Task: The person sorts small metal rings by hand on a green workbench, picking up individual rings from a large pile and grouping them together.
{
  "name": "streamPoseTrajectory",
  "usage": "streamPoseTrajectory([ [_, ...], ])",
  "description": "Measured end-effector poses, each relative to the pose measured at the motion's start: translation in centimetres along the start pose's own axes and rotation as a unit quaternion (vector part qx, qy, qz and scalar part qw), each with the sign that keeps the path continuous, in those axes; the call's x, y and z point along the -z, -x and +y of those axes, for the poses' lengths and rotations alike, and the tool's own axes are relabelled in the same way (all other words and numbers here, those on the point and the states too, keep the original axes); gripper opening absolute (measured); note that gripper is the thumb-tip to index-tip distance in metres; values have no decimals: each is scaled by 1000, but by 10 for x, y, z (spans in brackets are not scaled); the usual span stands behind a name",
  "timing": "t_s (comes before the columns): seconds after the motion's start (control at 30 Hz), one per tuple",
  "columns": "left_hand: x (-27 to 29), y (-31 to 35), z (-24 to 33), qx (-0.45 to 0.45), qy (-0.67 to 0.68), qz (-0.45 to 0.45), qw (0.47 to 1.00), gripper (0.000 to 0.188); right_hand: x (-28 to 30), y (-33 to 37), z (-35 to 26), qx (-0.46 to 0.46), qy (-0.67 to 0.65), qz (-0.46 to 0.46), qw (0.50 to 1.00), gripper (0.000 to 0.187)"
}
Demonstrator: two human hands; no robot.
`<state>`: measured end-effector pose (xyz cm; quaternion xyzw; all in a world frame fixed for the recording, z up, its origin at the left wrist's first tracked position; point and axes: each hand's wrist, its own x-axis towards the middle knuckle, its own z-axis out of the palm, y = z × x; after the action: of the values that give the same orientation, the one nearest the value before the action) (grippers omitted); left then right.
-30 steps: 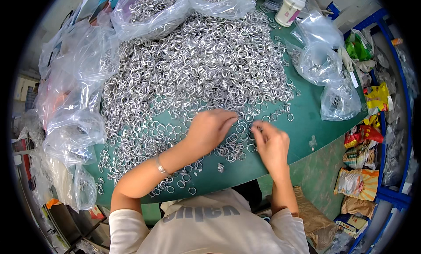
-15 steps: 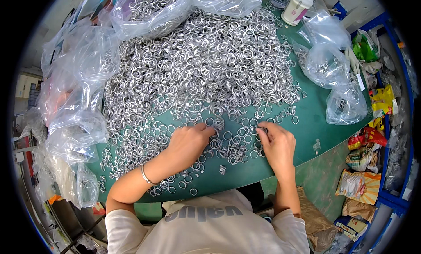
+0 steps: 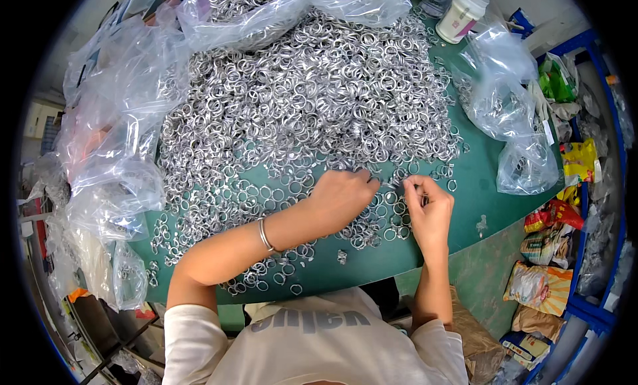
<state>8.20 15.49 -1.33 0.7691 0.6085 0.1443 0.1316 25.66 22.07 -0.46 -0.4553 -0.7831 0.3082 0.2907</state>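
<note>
A wide heap of silver metal rings [image 3: 312, 106] covers the middle of the green table [image 3: 475, 166], with looser rings [image 3: 219, 212] scattered toward me. My left hand [image 3: 344, 197] reaches across the near edge of the heap, palm down, its fingers bent and closed among the rings; whatever they hold is hidden. Just to its right, my right hand [image 3: 432, 209] is raised a little with thumb and fingers pinched. A few small rings [image 3: 424, 200] show between its curled fingers. Below both hands lies a small cluster of rings [image 3: 364, 233].
Clear plastic bags [image 3: 113, 132] crowd the left side, and another bag [image 3: 502, 106] lies at the right. A bag of rings [image 3: 246, 26] sits at the back. A white bottle [image 3: 463, 14] stands at the far right, near blue shelving [image 3: 591, 305] with colourful packets.
My left hand has moved right, closer to my right hand. My right hand has shifted slightly right and its fingers have curled in more.
</note>
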Motion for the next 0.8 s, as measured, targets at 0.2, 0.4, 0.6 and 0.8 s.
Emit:
streamPoseTrajectory([
  [0.2, 8, 6, 4, 95, 329, 65, 937, 11, -4, -1, -8, 102, 127, -68, 984, 16],
  [0.4, 35, 35, -9, 209, 856, -89, 465, 28, 1, -1, -13, 116, 147, -117, 975, 12],
  [0.6, 30, 44, 0, 293, 819, -49, 491, 20, -1, 4, 1, 141, 165, -84, 972, 9],
  [0.8, 34, 47, 17, 338, 799, -44, 495, 24, 17, 10, 1, -121, -334, -78, 932, 5],
])
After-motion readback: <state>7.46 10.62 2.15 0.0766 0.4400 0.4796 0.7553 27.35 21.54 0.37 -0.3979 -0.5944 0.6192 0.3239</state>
